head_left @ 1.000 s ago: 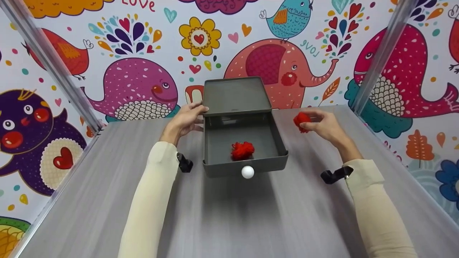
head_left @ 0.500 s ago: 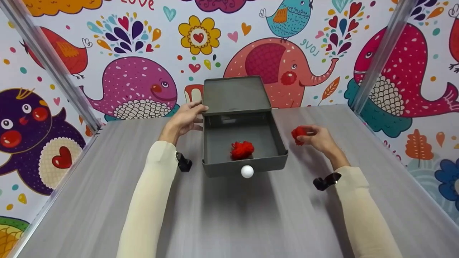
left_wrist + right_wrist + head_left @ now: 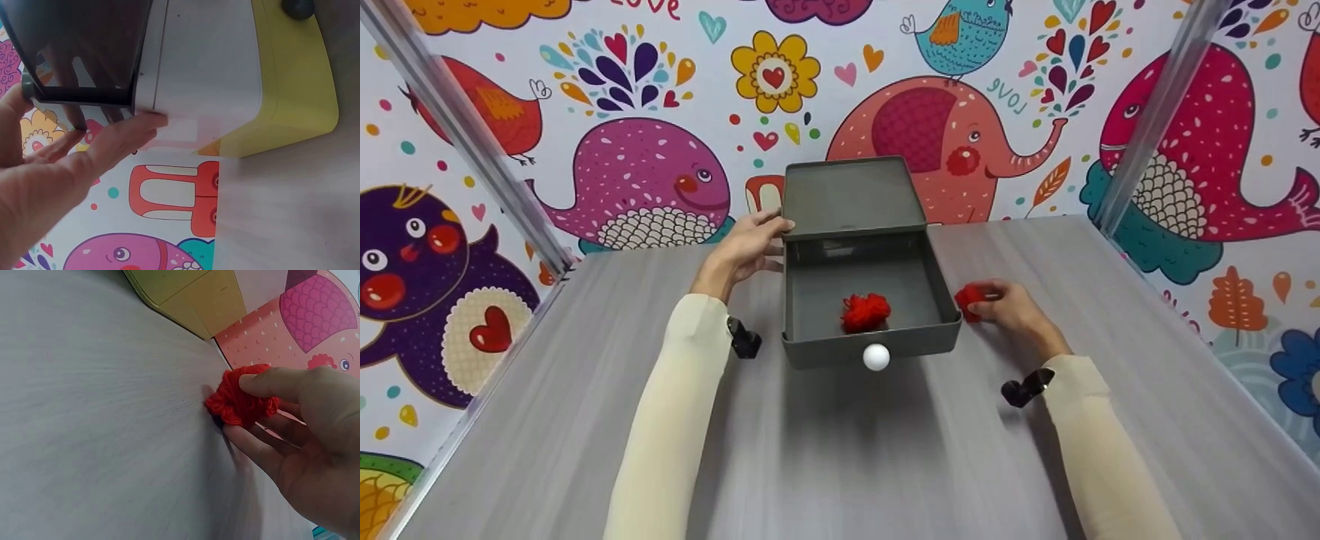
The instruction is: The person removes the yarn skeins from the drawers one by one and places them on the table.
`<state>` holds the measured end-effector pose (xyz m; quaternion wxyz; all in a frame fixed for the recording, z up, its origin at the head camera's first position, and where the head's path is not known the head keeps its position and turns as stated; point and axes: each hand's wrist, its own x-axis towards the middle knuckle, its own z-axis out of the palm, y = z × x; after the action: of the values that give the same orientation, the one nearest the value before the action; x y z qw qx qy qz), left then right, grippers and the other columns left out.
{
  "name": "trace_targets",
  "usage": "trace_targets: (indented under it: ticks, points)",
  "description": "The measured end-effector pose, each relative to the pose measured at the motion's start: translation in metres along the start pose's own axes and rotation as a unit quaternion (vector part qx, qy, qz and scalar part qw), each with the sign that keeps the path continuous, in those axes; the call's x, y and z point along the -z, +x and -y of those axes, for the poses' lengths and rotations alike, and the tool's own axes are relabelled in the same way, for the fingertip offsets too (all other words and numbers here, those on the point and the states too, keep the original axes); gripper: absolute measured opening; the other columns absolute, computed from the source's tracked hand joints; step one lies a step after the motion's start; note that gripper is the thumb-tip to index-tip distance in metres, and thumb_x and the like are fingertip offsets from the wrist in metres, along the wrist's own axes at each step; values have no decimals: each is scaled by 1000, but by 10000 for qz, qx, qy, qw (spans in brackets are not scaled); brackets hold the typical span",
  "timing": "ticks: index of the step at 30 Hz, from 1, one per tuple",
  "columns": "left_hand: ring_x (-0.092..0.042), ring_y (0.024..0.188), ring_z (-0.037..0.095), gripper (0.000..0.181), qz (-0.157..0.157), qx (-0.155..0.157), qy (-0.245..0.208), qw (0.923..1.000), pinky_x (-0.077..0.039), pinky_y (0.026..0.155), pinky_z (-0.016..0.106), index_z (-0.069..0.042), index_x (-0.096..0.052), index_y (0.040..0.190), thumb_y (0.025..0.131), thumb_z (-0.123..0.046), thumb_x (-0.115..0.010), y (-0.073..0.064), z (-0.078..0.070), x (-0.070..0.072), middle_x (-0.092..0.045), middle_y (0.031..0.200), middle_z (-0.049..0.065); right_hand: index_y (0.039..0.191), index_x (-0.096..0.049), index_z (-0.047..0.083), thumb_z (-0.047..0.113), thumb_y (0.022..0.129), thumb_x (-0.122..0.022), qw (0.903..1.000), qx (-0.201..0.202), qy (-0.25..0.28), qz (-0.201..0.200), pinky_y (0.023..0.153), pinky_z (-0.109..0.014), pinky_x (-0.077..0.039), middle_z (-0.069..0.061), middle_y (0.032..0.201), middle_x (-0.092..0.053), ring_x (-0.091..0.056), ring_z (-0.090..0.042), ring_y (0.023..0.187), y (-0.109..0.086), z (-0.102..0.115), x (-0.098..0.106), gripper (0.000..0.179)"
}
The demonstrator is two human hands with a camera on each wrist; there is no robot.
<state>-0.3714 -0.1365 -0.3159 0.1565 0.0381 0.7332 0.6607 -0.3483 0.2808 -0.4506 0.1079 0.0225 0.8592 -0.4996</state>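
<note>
A small drawer cabinet [image 3: 855, 196] with a dark grey top stands on the table in the head view. Its grey top drawer [image 3: 915, 342] is pulled out, with a white knob [image 3: 876, 358] on the front and a red yarn ball [image 3: 865, 313] inside. My left hand [image 3: 744, 253] rests on the cabinet's left side, thumb on the top edge, fingers extended along the wall. Pinched between thumb and fingers of my right hand [image 3: 1011, 309] is a second red yarn ball [image 3: 242, 396], close beside the drawer's right wall and low over the table in the right wrist view.
Below the grey tier, the left wrist view shows a white tier [image 3: 208, 62] and a yellow tier [image 3: 298, 84] with a dark knob [image 3: 298, 8]. A grey wood-look table [image 3: 840, 465] lies underneath. Printed panels [image 3: 780, 150] with metal posts [image 3: 1155, 120] enclose the back and sides.
My right hand has moved toward me and to the left with the yarn ball, from the cabinet's far right to beside the drawer. My left hand and the drawer have stayed put.
</note>
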Motion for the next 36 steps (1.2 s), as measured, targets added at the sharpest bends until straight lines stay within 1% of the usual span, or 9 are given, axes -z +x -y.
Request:
trace_targets:
  ticks: [3, 7, 11, 15, 21, 24, 27, 30, 36]
  points:
    - [-54, 131, 43, 73, 40, -21, -32, 10000, -48, 105, 60, -11, -10, 162, 102, -22, -51, 0, -1, 0, -35, 156, 19, 149, -42, 7, 17, 97, -64, 10000, -56, 19, 5, 113, -45, -45, -20, 144, -48, -46, -35, 128, 0, 1, 0, 57]
    - [-56, 129, 43, 73, 36, -11, -15, 10000, -49, 104, 59, -11, -11, 162, 102, -22, -52, -1, 0, 0, -37, 155, 19, 150, -43, 8, 14, 97, -63, 10000, -6, 18, 33, 112, -43, -46, -21, 144, -49, -47, -34, 127, 0, 0, 1, 57]
    - [-55, 131, 43, 73, 52, -14, -32, 10000, -48, 105, 60, -12, -12, 162, 102, -23, -52, 0, 1, -1, -36, 156, 20, 149, -43, 3, 10, 97, -63, 9997, 234, 79, 28, 107, -38, -51, -24, 144, -51, -54, -33, 124, 1, -2, 2, 57]
    - [-52, 134, 43, 74, 81, -22, -37, 10000, -47, 106, 59, -12, -11, 162, 102, -23, -52, -1, 2, 0, -33, 159, 19, 149, -43, 1, 9, 96, -64, 9992, 354, 159, 45, 103, -35, -54, -25, 145, -52, -59, -31, 122, 0, -1, 2, 57]
    - [-53, 133, 43, 74, 55, -36, -19, 10000, -47, 106, 60, -12, -12, 162, 101, -23, -52, 0, 1, 1, -34, 158, 19, 151, -41, 4, 11, 98, -60, 9990, 300, 225, 242, 107, -44, -51, -23, 148, -48, -55, -34, 127, -5, 8, 8, 57]
    - [-53, 133, 43, 74, 50, -43, 3, 10000, -47, 107, 60, -11, -11, 162, 102, -23, -52, 0, 2, 2, -34, 159, 19, 151, -40, 6, 13, 99, -60, 9990, 307, 224, 228, 106, -46, -51, -20, 150, -47, -54, -35, 127, -9, 15, 12, 57]
    - [-52, 133, 43, 74, 61, -40, -7, 10000, -46, 107, 60, -11, -11, 162, 102, -23, -52, 1, 2, 2, -33, 159, 19, 152, -41, 7, 16, 99, -59, 9987, 477, 111, 108, 108, -47, -50, -19, 152, -45, -54, -36, 128, -13, 21, 16, 56]
    - [-53, 132, 43, 74, 63, -39, -12, 10000, -46, 107, 60, -11, -11, 162, 102, -23, -52, 1, 2, 2, -34, 159, 19, 151, -43, 7, 19, 100, -58, 9973, 738, 2, -25, 110, -48, -47, -20, 152, -46, -56, -38, 130, -16, 28, 19, 54]
    - [-54, 132, 44, 74, 44, -18, 23, 10000, -48, 106, 60, -11, -11, 162, 102, -24, -52, 1, 1, 1, -35, 158, 19, 149, -47, 10, 28, 100, -60, 9942, 1051, -109, -180, 111, -48, -46, -17, 149, -52, -57, -36, 131, -25, 46, 26, 54]
